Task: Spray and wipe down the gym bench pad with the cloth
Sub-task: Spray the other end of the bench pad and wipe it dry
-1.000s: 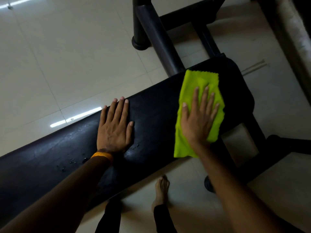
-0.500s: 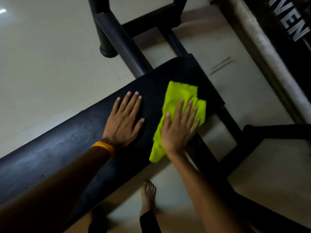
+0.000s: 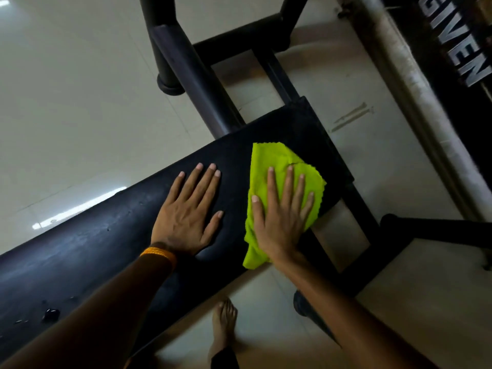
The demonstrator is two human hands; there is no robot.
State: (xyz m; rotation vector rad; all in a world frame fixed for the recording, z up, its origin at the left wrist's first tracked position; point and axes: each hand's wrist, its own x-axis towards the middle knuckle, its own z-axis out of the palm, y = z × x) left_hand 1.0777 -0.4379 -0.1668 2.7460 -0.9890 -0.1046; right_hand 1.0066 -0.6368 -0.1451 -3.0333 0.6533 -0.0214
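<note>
The right hand (image 3: 282,219) lies flat with fingers spread on the yellow-green cloth (image 3: 269,166), pressing it onto the black bench pad (image 3: 111,235) near the pad's far end, while the left hand (image 3: 186,211), an orange band (image 3: 158,254) at its wrist, rests open and palm-down on the pad just beside the cloth. Black frame tubes (image 3: 197,75) rise behind the pad. A bare foot (image 3: 223,326) stands on the pale tiled floor (image 3: 74,102) below its near edge, and a few dark droplets (image 3: 50,314) sit on the pad at lower left.

I see the black bench pad (image 3: 111,251) running diagonally over the pale tiled floor (image 3: 80,102). My left hand (image 3: 186,217) lies flat on it, beside the green cloth (image 3: 269,166) pressed under my right hand (image 3: 282,219).
</note>
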